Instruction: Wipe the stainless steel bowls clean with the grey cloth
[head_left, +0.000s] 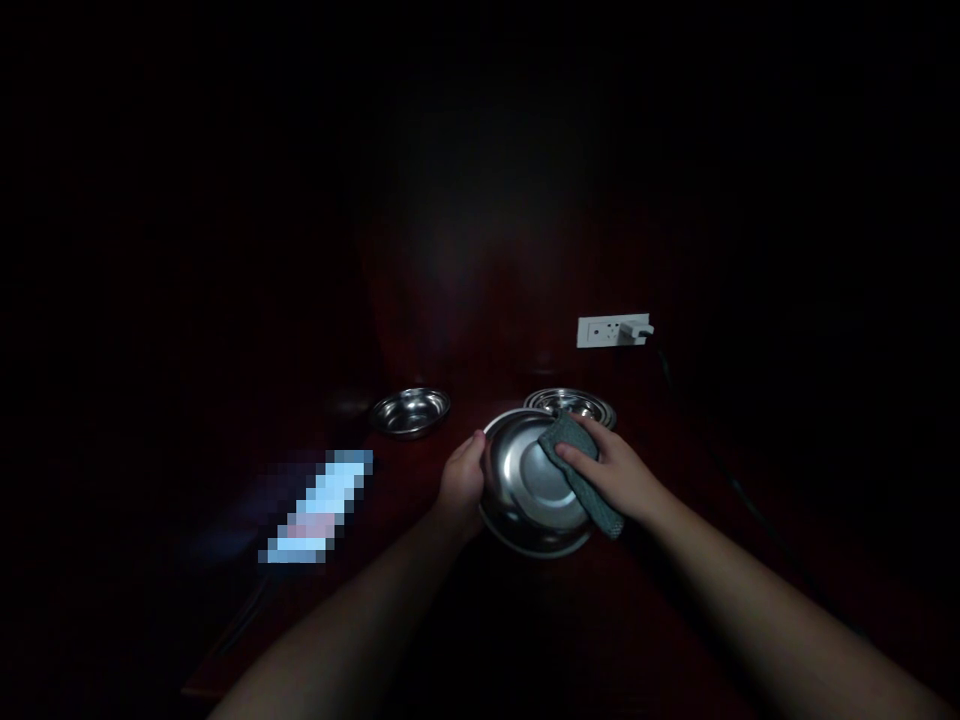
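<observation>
A shiny steel bowl (525, 500) is held up in front of me, its rounded underside with the flat base turned toward me. My left hand (461, 485) grips its left rim, thumb on the near side and the other fingers hidden behind. My right hand (619, 465) presses a folded grey-green cloth (574, 450) against the bowl's right side, thumb and fingers closed on the cloth. Behind the bowl sits a stack of steel bowls (600, 405), partly hidden by the cloth and hand. Another steel bowl (411, 412) stands upright to the left, apart from both hands.
A lit, pixelated screen (322, 510) lies on the left of the dark red table (405, 510). On the back wall is a white socket panel (600, 331) with a plug (636, 328) in it. A dark cable (742, 500) runs down the right side. The surroundings are very dark.
</observation>
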